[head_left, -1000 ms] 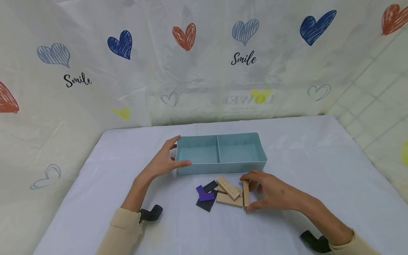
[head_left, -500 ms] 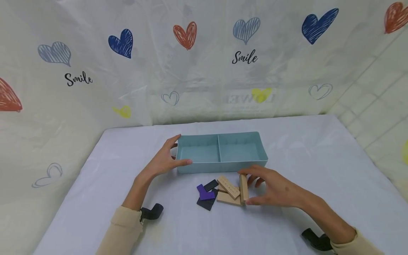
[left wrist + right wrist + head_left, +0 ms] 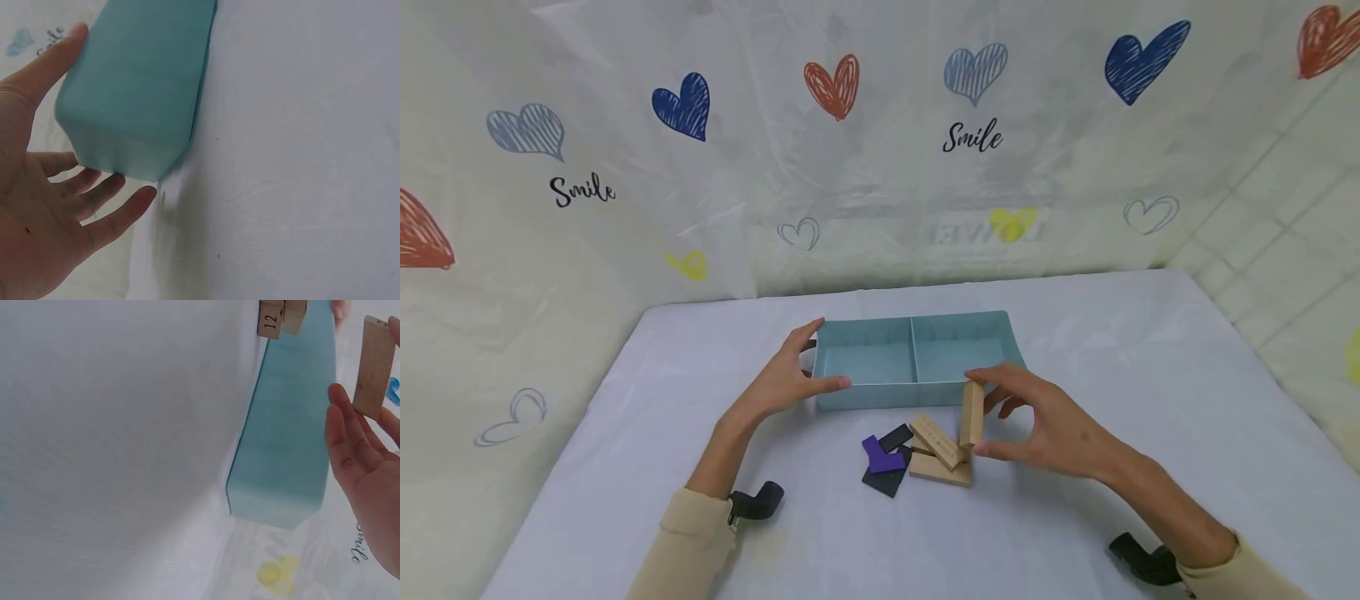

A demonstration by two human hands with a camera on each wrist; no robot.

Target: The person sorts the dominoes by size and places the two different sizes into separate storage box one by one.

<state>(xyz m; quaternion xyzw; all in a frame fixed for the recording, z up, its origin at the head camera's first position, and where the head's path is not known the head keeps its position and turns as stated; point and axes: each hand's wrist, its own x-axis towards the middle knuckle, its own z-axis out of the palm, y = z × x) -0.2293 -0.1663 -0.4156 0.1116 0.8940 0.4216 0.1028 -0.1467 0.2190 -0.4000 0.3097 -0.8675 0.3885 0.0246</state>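
A light-blue two-compartment box [image 3: 880, 397] stands on the table. My left hand [image 3: 772, 382] holds its left end, thumb at the front rim and forefinger at the back corner. In the left wrist view, the other fingers of this hand [image 3: 44, 212] lie at the box's end wall [image 3: 115, 153]. Between thumb and fingertips, my right hand [image 3: 1056, 429] pinches a wooden block [image 3: 972, 414] by its two ends, raised before the front wall at the right compartment. The right wrist view shows the same block [image 3: 375, 369] tilted above the box's rim.
In front of the box lie several wooden blocks [image 3: 938, 472], one across the others, and one end reads 12 [image 3: 270, 322]. Left of them are a purple angled piece [image 3: 883, 458] and dark flat pieces [image 3: 883, 483]. White cloth [image 3: 820, 550] covers the table.
My right hand has lifted the wooden block from beside the other blocks and moved it up and forward to the box's front rim. The left hand and the box stay in place.
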